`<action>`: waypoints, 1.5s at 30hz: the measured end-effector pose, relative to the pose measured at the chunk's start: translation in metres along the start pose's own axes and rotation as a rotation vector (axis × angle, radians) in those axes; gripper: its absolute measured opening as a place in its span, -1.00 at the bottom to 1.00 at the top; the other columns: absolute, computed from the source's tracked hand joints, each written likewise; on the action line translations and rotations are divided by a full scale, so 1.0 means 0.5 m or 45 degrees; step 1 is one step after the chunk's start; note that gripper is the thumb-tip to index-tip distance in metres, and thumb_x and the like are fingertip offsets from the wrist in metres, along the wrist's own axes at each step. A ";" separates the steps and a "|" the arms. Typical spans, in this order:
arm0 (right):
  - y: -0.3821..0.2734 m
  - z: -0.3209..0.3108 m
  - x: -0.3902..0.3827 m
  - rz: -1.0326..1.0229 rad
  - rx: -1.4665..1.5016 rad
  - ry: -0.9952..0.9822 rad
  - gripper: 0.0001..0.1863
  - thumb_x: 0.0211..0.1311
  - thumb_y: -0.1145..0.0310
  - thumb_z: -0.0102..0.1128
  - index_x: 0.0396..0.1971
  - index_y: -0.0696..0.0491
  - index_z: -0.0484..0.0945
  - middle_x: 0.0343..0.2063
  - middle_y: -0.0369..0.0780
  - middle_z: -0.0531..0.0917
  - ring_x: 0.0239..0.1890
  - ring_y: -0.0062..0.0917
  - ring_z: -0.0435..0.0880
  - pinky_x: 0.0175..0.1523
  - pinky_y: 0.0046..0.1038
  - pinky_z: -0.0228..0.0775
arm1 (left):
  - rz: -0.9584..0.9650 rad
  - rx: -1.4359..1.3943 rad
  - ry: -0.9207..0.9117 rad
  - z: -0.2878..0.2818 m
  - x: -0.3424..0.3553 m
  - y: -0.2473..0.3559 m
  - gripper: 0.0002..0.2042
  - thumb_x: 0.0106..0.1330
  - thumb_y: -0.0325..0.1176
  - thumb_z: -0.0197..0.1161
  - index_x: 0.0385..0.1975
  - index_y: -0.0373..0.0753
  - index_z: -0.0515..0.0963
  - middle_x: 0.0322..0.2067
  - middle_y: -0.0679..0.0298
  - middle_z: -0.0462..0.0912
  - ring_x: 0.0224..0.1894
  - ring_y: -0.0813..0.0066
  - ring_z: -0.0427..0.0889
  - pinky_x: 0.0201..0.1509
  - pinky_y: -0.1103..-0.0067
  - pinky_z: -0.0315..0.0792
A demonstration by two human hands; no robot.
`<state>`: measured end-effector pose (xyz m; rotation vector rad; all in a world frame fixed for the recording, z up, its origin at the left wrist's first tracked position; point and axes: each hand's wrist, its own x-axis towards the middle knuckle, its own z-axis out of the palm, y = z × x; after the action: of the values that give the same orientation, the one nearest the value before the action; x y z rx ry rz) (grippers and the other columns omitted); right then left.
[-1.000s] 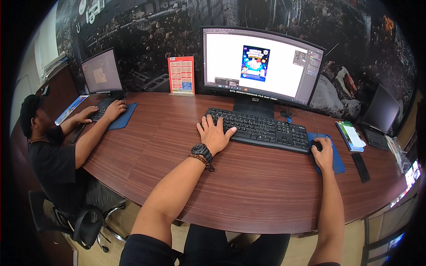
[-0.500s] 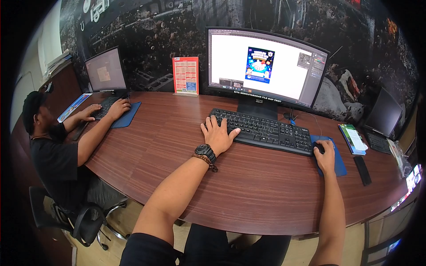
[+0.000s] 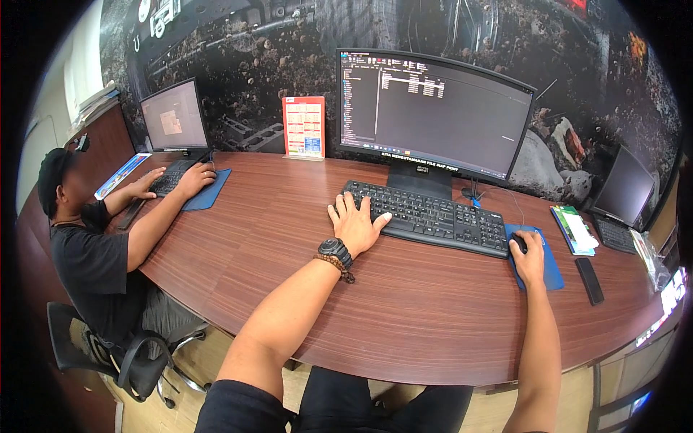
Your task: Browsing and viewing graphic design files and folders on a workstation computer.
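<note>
Black full-size keyboard (image 3: 442, 219) sits before a desktop monitor (image 3: 451, 119), seemingly so typing and viewing align, as the person's left hand (image 3: 355, 228) spreads fingers apart over its left end and the right hand (image 3: 531, 258) is curled around a computer mouse (image 3: 517, 243) on a blue mouse pad (image 3: 551, 271).

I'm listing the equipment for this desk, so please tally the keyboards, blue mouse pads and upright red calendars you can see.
Keyboards: 3
Blue mouse pads: 2
Upright red calendar: 1
Total: 6
</note>
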<state>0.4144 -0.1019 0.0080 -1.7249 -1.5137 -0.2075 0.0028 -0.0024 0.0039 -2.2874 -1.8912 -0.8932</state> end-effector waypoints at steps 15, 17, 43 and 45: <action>-0.009 -0.005 -0.002 -0.026 0.057 -0.061 -0.64 0.16 0.34 0.29 -0.05 0.13 0.63 -0.02 -0.06 0.54 0.09 -0.15 0.54 0.23 -0.26 0.37 | -0.017 -0.013 -0.015 0.002 -0.003 -0.002 -0.19 0.37 0.33 -0.02 0.34 -0.29 0.33 0.37 -0.34 0.10 0.46 -0.30 -0.02 0.46 -0.14 -0.19; -0.010 -0.004 -0.002 -0.035 0.061 -0.057 -0.64 0.16 0.34 0.29 -0.05 0.13 0.63 -0.03 -0.05 0.55 0.09 -0.15 0.55 0.23 -0.26 0.37 | -0.017 -0.006 -0.008 0.004 -0.002 -0.004 -0.20 0.36 0.33 -0.02 0.34 -0.29 0.34 0.37 -0.33 0.11 0.46 -0.29 -0.02 0.46 -0.15 -0.19; -0.021 -0.014 -0.005 0.025 -0.006 -0.048 -0.68 -0.02 0.40 0.21 -0.18 0.10 0.60 -0.11 -0.08 0.53 0.02 -0.12 0.54 0.16 -0.24 0.39 | 0.001 0.002 0.012 0.006 -0.002 -0.003 -0.21 0.36 0.32 0.00 0.31 -0.28 0.37 0.34 -0.33 0.14 0.43 -0.29 0.01 0.43 -0.16 -0.15; -0.019 -0.011 -0.006 0.014 -0.005 -0.030 -0.68 -0.01 0.40 0.21 -0.18 0.10 0.60 -0.11 -0.08 0.53 0.01 -0.12 0.54 0.16 -0.24 0.39 | 0.002 0.005 0.007 0.006 -0.001 -0.003 -0.22 0.36 0.32 0.00 0.31 -0.28 0.37 0.35 -0.33 0.14 0.43 -0.29 0.01 0.43 -0.16 -0.14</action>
<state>0.4072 -0.1079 0.0141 -1.7439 -1.5216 -0.1854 0.0024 -0.0015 0.0006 -2.2817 -1.8866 -0.8945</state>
